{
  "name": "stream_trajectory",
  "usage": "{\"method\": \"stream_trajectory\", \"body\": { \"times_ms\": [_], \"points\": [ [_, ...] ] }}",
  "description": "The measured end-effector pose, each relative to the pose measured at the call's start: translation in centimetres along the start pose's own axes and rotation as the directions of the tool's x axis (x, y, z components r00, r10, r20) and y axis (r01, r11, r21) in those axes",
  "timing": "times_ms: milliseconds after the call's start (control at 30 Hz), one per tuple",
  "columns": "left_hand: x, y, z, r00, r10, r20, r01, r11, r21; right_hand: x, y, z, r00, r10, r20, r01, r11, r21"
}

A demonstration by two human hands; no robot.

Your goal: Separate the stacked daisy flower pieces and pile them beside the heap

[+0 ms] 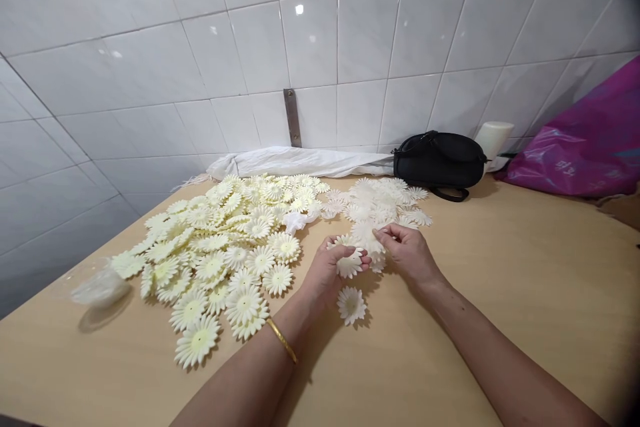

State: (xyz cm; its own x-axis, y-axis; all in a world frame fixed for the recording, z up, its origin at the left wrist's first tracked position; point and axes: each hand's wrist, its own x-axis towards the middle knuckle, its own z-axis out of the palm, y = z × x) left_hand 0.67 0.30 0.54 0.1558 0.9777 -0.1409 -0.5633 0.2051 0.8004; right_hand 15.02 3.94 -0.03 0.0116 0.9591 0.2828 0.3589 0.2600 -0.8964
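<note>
My left hand (323, 275) pinches a white fabric flower (350, 265) between thumb and fingers, and a gold bangle circles that wrist. Thumb and fingertips of my right hand (413, 255) are closed on a thin, sheer white petal piece (364, 233) just above it. Behind both hands lies a heap of sheer white petal pieces (383, 199). One loose white flower (351, 305) rests on the table below my left hand. To the left spreads a large heap of pale yellow daisy-shaped flowers (213, 265), some overlapping in stacks.
On the wooden table (500, 293) a clear plastic bag (101, 285) sits at left. A crumpled white cloth (310, 161) runs along the tiled wall. At back right are a black zip case (440, 159), a white cylinder (494, 139) and a magenta plastic bag (580, 147).
</note>
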Motion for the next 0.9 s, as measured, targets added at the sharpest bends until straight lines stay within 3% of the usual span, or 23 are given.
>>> {"method": "stream_trajectory", "body": {
  "times_ms": [133,300,567,633,733,800,900],
  "points": [
    [0.2,0.0,0.1,0.996,-0.006,-0.085,0.013,0.997,0.076,0.3,0.0,-0.5,0.998,-0.001,-0.058,-0.006,0.994,-0.11],
    [0.3,-0.2,-0.1,0.995,0.024,-0.097,-0.003,0.978,0.209,0.4,0.1,-0.3,0.95,-0.177,-0.256,0.076,0.93,-0.36],
    [-0.1,0.1,-0.1,0.99,0.045,-0.131,-0.001,0.95,0.313,0.7,0.3,-0.8,0.899,-0.251,-0.358,0.158,0.95,-0.27],
    [-0.4,0.2,0.1,0.992,0.049,-0.119,-0.011,0.952,0.307,0.4,-0.5,-0.6,0.906,-0.3,-0.298,0.229,0.941,-0.251],
    [-0.7,0.0,0.4,0.997,0.055,-0.059,-0.034,0.954,0.299,-0.5,-1.6,0.0,0.958,-0.283,-0.05,0.274,0.952,-0.138],
    [-0.5,-0.1,0.4,0.999,0.021,-0.041,-0.009,0.958,0.286,-1.1,-2.1,0.5,0.968,-0.206,0.143,0.212,0.977,-0.025],
    [-0.1,-0.2,0.2,0.994,-0.104,-0.023,0.106,0.97,0.218,-1.6,-2.1,0.8,0.931,-0.069,0.358,0.005,0.984,0.177]
  ]
}}
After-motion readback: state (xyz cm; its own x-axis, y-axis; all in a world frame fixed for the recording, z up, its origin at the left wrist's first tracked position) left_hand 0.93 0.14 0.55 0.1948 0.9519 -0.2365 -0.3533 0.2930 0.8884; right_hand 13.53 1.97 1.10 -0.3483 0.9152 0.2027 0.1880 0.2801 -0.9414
